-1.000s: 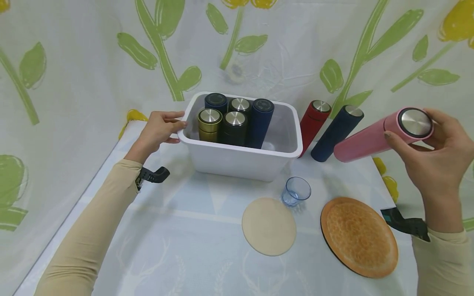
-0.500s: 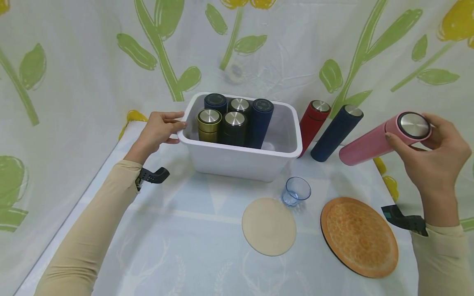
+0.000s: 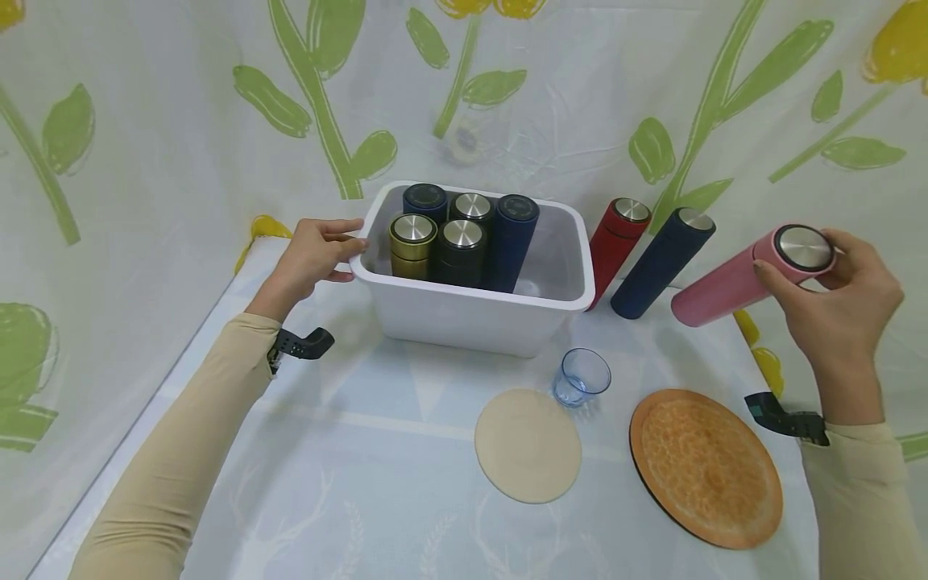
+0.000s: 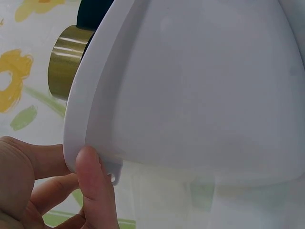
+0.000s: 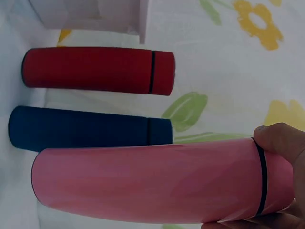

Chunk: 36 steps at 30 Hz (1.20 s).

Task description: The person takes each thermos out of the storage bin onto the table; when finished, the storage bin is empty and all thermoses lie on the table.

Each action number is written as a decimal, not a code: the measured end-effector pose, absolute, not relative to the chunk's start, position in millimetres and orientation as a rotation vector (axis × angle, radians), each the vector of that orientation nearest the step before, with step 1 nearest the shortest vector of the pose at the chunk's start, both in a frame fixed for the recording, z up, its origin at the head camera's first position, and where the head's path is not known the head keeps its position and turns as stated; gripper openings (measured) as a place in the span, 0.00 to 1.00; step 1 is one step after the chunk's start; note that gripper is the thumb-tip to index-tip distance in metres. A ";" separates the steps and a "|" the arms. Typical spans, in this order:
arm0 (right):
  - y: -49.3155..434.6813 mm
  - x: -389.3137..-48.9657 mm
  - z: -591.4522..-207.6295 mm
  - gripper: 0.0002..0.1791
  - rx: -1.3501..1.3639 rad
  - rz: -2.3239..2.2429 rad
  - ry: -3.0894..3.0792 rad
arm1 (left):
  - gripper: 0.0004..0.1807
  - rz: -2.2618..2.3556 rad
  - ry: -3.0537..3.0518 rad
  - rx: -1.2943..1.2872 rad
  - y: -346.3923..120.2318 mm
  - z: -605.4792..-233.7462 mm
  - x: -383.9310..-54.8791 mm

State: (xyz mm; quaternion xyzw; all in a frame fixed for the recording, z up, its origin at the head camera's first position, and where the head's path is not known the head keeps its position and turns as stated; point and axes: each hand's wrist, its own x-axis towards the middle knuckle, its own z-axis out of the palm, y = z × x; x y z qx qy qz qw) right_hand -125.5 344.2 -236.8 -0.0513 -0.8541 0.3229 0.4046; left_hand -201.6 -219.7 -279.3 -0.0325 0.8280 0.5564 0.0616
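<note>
My right hand (image 3: 844,302) grips a pink thermos bottle (image 3: 739,282) around its upper end, just below the steel-topped lid. Whether its base touches the table cannot be told. To its left stand a navy thermos (image 3: 661,264) and a red thermos (image 3: 616,250), side by side. My left hand (image 3: 312,254) pinches the left corner of a white plastic tub (image 3: 464,318), thumb on the rim's outside in the left wrist view. Inside the tub's left and middle stand a gold thermos (image 3: 412,248), a black thermos (image 3: 460,254), a leaning dark blue thermos (image 3: 513,242) and others behind.
Before the tub sits a blue-tinted drinking glass (image 3: 582,379), beside a round beige mat (image 3: 528,445). A round brown mat with a bread-like print (image 3: 706,469) lies at the right. A flower-patterned curtain (image 3: 536,97) hangs right behind the table (image 3: 326,483).
My right hand has brought the pink thermos down and slightly inward, its base shifting right toward the tabletop beside the navy one. My left hand stays on the tub.
</note>
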 end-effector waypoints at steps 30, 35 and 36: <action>367.4 -182.7 -280.3 0.36 -0.426 0.892 -2.250 | 0.28 1.671 2.504 -0.095 -222.7 -282.7 -200.0; 368.1 -185.7 -289.1 0.36 -0.448 0.903 -2.237 | 0.28 1.677 2.504 -0.090 -221.5 -280.2 -200.7; 367.6 -186.3 -290.6 0.36 -0.443 0.904 -2.236 | 0.28 1.678 2.504 -0.095 -221.7 -280.1 -200.6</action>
